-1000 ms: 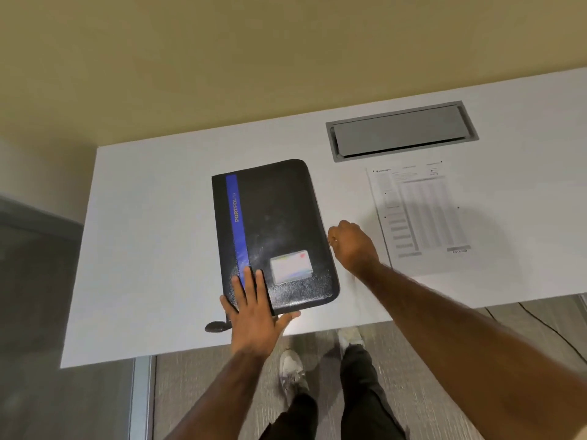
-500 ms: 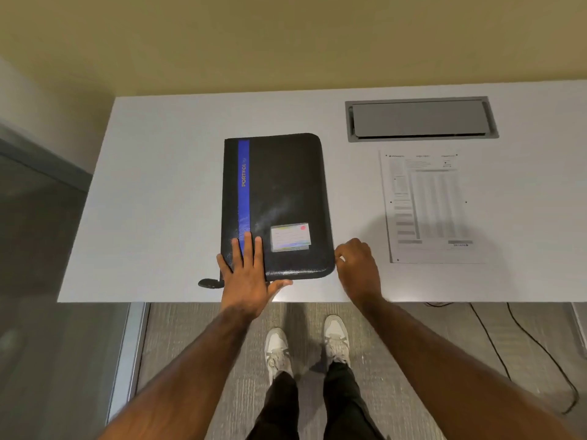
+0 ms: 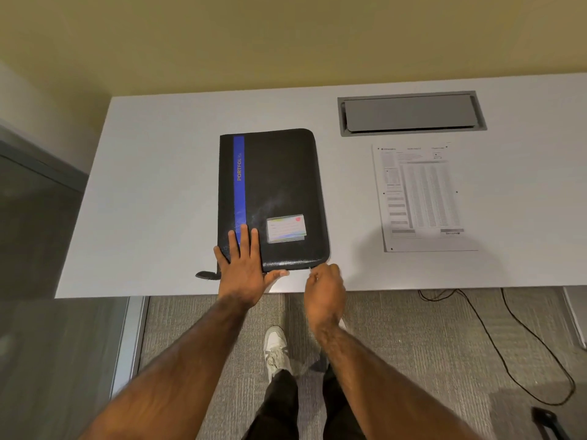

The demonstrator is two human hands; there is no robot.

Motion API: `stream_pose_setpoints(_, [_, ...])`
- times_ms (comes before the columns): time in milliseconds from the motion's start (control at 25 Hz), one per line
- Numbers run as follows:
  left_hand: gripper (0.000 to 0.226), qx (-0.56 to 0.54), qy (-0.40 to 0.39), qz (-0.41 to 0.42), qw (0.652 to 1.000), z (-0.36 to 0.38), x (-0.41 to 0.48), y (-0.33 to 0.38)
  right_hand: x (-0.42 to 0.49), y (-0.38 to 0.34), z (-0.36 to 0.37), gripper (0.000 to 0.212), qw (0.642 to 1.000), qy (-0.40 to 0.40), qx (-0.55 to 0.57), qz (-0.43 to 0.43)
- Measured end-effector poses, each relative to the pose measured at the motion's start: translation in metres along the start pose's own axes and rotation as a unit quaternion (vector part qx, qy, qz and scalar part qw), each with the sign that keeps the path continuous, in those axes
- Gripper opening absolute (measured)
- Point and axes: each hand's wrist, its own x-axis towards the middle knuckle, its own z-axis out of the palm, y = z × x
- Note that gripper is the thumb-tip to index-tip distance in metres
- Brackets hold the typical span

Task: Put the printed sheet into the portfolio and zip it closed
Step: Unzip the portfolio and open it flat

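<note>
A black zip portfolio (image 3: 279, 179) with a blue stripe and a small card on its cover lies shut on the white table (image 3: 152, 192). My left hand (image 3: 244, 268) rests flat on its near left corner, fingers spread. At the near right corner my right hand (image 3: 325, 287) is pinched on the small zipper pull (image 3: 310, 268) along the near edge. The printed sheet (image 3: 425, 198) lies flat on the table to the right of the portfolio, apart from both hands.
A grey cable hatch (image 3: 409, 112) is set into the table behind the sheet. A short black strap (image 3: 206, 275) sticks out at the portfolio's near left corner. Cables (image 3: 508, 344) trail on the carpet below the table's near edge.
My right hand has moved from the portfolio's right edge down around the near right corner onto the near edge. My left hand has stayed flat on the cover.
</note>
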Motion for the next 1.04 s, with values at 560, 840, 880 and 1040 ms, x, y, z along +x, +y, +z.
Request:
stream_pose_setpoints(560, [0.056,-0.172,0.147,-0.121,0.966,0.026,-0.071,0.046,0.060,-0.005,-0.058,0.012,0.946,-0.112,0.286,0.105])
stream_pose_setpoints(840, [0.041,-0.289,0.135,-0.236,0.918,0.026,-0.061,0.090,0.078,-0.022,-0.065,0.012,0.911,-0.222,0.297,0.180])
stream_pose_setpoints(880, [0.041,-0.296,0.133,-0.253,0.911,0.026,-0.058,0.096,0.077,-0.024,-0.064,0.011,0.910,-0.222,0.300,0.182])
stream_pose_setpoints(1040, [0.035,-0.343,0.149,-0.311,0.874,0.022,-0.045,0.112,0.076,-0.028,-0.062,0.004,0.910,-0.225,0.297,0.184])
